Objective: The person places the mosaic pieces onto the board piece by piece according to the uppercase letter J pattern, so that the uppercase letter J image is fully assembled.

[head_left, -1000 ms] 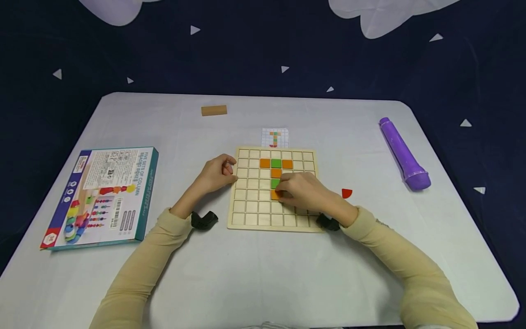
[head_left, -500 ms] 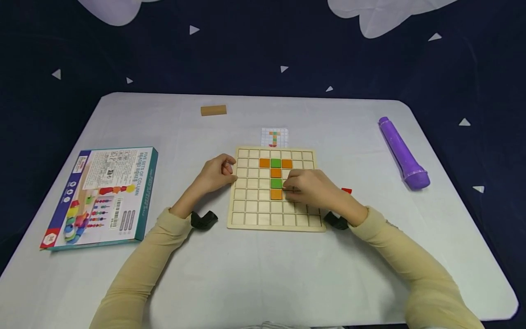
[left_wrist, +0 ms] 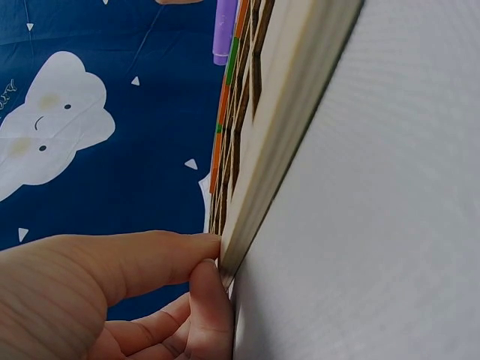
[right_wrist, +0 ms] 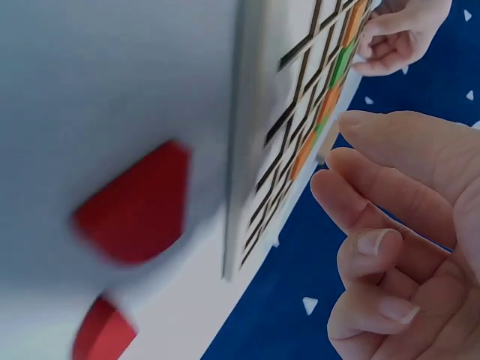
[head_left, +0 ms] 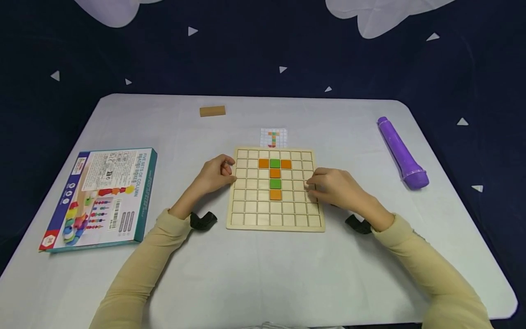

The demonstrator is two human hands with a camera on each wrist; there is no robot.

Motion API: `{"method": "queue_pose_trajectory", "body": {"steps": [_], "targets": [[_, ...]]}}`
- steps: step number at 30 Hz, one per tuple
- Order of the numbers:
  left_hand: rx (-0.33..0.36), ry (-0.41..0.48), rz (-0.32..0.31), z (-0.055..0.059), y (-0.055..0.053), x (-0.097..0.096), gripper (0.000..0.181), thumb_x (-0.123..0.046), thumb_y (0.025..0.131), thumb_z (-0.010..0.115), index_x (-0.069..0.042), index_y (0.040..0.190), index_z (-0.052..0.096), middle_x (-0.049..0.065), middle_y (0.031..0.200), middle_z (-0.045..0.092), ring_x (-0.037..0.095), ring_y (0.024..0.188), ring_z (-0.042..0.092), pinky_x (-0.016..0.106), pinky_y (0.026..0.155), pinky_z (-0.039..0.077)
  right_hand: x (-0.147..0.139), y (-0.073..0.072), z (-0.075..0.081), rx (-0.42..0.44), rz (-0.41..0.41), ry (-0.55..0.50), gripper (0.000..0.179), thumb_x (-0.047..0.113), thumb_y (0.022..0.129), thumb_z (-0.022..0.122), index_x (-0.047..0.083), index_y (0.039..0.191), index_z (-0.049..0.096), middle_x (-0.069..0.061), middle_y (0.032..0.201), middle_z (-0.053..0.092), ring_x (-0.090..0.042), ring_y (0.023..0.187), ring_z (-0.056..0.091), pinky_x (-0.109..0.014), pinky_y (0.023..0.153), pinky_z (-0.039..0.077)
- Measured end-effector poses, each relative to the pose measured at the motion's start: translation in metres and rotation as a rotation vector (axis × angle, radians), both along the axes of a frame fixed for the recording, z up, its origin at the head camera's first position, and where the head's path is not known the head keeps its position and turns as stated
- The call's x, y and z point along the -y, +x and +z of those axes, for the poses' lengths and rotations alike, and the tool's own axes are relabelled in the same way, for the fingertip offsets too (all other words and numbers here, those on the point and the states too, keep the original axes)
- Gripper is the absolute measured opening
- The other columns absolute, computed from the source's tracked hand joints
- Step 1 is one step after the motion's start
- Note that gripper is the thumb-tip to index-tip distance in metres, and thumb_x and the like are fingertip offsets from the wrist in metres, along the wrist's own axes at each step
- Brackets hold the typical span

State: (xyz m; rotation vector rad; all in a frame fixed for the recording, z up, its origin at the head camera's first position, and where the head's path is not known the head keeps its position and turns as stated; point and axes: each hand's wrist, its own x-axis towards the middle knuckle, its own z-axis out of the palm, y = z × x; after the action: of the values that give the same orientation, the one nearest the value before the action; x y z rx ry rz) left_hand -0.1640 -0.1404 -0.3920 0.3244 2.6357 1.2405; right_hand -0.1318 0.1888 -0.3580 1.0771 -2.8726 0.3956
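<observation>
Your left hand [head_left: 213, 174] holds the board [head_left: 250, 220] at its left edge with the thumb and bent fingers; apply light, steady pressure there so the board does not slide. The board lies at the centre of the head view, with orange tiles [head_left: 264, 163] and green tiles [head_left: 275, 183] in its cells. Your right hand [head_left: 339, 186], right of centre, holds nothing: thumb and index finger stand a narrow gap apart. Two red pieces [right_wrist: 139, 206] lie beside the board at the lower left of the right wrist view. A clean pick-up probably calls for pinching one piece by its edges. Check its orientation against the card [head_left: 273, 138], upper centre of the head view, before seating it flat.
</observation>
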Motion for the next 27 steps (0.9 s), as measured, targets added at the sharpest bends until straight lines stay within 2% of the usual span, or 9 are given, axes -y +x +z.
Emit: {"method": "queue_pose_trajectory", "body": {"steps": [10,20,27], "targets": [[-0.002,0.0,-0.002,0.0,0.0,0.0,0.042,-0.005,0.081,0.066,0.004,0.12,0.053,0.012,0.09,0.058,0.015,0.072,0.053,0.025,0.069,0.041,-0.033,0.003,-0.004,-0.048,-0.068,0.0,0.017,0.008,0.077,0.074,0.003,0.092,0.073,-0.007,0.089,0.07,-0.021,0.078,0.067,-0.035,0.062,0.053],[-0.004,-0.013,0.003,0.001,0.0,0.0,0.042,-0.005,0.081,0.066,0.004,0.12,0.053,0.012,0.09,0.058,0.016,0.073,0.053,0.025,0.069,0.042,-0.058,0.007,-0.005,-0.069,-0.142,0.004,0.018,0.009,0.075,0.073,0.002,0.091,0.074,-0.007,0.086,0.069,-0.02,0.075,0.066,-0.037,0.061,0.051],[0.006,-0.015,0.01,0.001,0.001,-0.001,0.042,-0.006,0.081,0.066,0.003,0.12,0.053,0.012,0.09,0.058,0.016,0.073,0.053,0.025,0.069,0.041,-0.067,0.011,-0.007,-0.05,-0.168,0.018,0.017,0.01,0.076,0.073,0.004,0.092,0.074,-0.006,0.086,0.069,-0.019,0.076,0.065,-0.038,0.062,0.051]]}}
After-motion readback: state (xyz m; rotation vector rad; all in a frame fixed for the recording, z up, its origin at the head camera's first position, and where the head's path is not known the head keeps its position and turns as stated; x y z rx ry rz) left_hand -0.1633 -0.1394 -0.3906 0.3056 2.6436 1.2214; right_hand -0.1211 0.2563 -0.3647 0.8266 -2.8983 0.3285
